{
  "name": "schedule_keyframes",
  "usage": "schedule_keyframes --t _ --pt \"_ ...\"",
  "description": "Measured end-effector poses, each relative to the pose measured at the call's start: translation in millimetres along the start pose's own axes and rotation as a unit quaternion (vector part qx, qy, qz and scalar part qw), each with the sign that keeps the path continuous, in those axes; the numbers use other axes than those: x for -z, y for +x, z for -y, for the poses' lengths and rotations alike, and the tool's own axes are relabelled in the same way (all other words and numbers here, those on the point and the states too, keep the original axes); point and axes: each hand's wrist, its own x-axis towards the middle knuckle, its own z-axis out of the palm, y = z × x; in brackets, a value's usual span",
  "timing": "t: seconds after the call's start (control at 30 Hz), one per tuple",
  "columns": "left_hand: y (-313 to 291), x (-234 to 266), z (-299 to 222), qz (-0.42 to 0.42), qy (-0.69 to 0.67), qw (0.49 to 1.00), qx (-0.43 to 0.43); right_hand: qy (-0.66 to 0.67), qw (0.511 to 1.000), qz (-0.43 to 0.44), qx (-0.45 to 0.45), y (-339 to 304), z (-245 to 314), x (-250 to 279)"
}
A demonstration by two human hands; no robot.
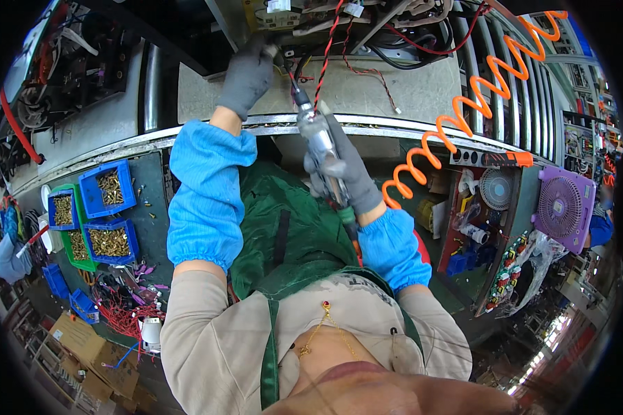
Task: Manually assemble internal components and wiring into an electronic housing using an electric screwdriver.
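Observation:
My right hand (349,169), in a grey glove, is wrapped round a silver air screwdriver (320,140). The tool's slim tip points up and away toward the open metal cabinet (228,28). A hose runs from its lower end toward my body. At the cabinet's lower front edge is my left hand (247,77), gloved too, with its fingers closed by a small pale part; what they grip is partly hidden. Close to the tool's tip are dark cables, and a twisted red and black wire (327,52) hangs just above it.
Blue bins (111,243) of brass-coloured screws stand at left, near a tangle of red wires (121,304). An orange coiled hose (432,155) crosses at right, before metal rollers (516,90). A purple fan (564,207) stands farther right. The workbench edge (387,130) runs across in front.

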Motion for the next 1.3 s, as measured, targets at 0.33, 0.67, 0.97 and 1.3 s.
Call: schedule_keyframes --t 0.33,0.67,0.97,1.3 --pt "22.0 -10.4 -1.6 -0.077 0.139 0.987 0.037 -0.116 0.992 -0.042 0.028 47.6 -1.0 -6.4" --pt "13.5 -20.5 -7.3 -0.123 0.234 0.964 -0.006 -0.263 0.956 -0.076 0.108 55.2 -13.9 -8.0" --pt "11.9 -14.7 -7.4 -0.141 0.195 0.970 -0.034 -0.226 0.962 -0.115 0.098 58.6 -29.6 -9.4" --pt "8.7 -8.4 -3.8 -0.084 0.191 0.977 -0.029 -0.243 0.956 -0.114 0.115 59.0 -24.2 -15.0"
